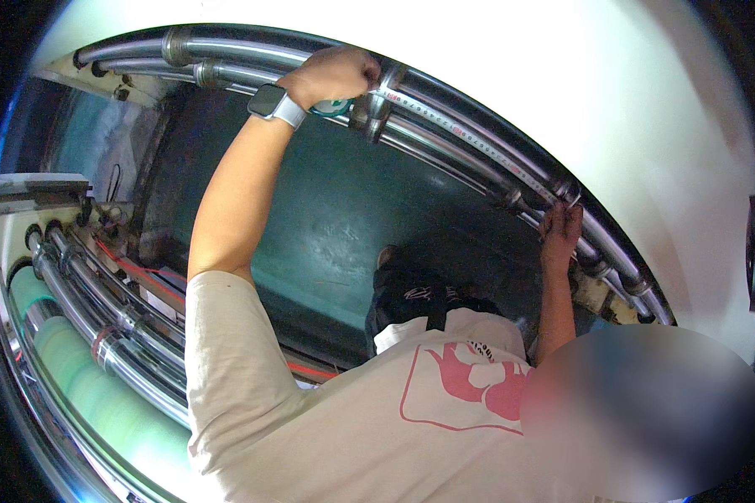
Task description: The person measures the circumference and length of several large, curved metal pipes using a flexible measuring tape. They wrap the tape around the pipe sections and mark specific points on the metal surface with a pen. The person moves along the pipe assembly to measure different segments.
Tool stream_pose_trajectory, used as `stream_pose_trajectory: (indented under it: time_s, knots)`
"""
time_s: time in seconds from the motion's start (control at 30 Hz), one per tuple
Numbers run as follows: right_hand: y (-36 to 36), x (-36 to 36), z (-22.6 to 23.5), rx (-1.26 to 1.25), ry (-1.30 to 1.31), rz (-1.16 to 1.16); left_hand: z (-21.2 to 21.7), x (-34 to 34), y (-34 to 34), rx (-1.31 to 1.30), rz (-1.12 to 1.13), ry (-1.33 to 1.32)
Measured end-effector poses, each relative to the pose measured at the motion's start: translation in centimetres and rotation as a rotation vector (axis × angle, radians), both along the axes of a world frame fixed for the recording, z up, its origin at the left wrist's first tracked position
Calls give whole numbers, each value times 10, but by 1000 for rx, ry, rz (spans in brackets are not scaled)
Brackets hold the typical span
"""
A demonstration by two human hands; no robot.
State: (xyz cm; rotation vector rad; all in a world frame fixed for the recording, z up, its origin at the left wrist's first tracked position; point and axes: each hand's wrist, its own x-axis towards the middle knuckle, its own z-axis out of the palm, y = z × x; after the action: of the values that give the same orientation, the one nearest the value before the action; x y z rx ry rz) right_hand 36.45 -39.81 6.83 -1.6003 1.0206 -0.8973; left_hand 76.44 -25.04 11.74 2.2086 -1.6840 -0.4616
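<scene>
A tape measure's white blade [470,139] stretches along a shiny metal roller bar between my hands. My left hand [334,74], with a watch at its wrist, is closed at the left part of the blade, beside a metal collar [374,113]. The tape measure's green case [332,107] shows just below that hand, partly hidden by it. Farther right and nearer to me, my right hand [559,225] has its fingers bent together at the other end of the blade, next to another collar [568,192] on the bar.
Parallel metal bars [252,49] with collars curve across the far side. More bars [75,289] and a wide green roller [80,356] lie at the lower left. A red line [155,272] runs by a side frame. Beneath my arms is a dark green floor [327,226].
</scene>
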Motion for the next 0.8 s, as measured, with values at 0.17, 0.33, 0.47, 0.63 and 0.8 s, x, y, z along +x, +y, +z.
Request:
stream_pose_trajectory:
  time_s: [0.17,0.33,0.47,0.63,0.8]
  knots:
    - [-14,-21,-16,-154,423,-23,3,-10,5,-41,58,-13]
    - [-15,-19,-22,-334,320,-107,0,-21,6,55,51,195]
    - [-22,-88,-42,-282,289,-205,-13,-87,-3,20,-100,411]
    - [-29,-211,-69,-198,318,-383,-32,-209,-38,91,-353,358]
    - [-74,-319,-96,-158,274,-420,-59,-292,-73,114,-335,517]
